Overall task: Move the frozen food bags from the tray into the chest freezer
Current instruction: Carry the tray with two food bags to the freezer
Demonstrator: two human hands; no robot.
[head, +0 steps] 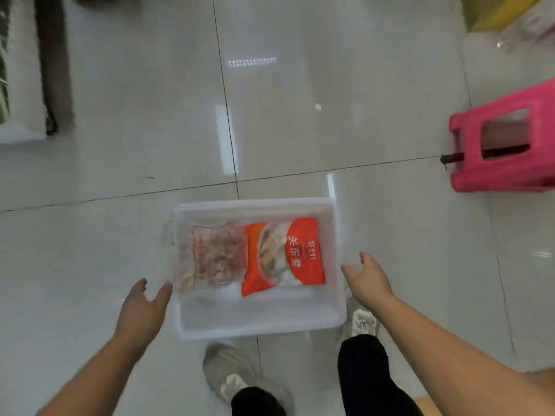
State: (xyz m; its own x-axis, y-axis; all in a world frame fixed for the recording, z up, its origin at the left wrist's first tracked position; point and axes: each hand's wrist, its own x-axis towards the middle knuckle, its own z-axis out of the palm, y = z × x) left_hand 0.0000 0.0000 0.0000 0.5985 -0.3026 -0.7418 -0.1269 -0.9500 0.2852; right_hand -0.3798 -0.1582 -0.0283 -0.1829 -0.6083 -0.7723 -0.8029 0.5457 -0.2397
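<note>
A translucent white tray (258, 321) sits on the tiled floor in front of my feet. Inside it lie two frozen food bags side by side: a clear bag of pinkish meat pieces (211, 256) on the left and an orange-red printed bag (283, 255) on the right. My left hand (144, 307) hovers just off the tray's left side, fingers spread, fingertips close to the rim. My right hand (368, 279) hovers beside the tray's right rim, also spread and holding nothing. The chest freezer is not clearly in view.
A pink plastic stool (504, 145) stands on the floor at the right. A white unit with a dark strip (27, 85) runs along the far left edge. Yellow and clear items (510, 13) sit at the top right. My shoes (237, 376) are just behind the tray.
</note>
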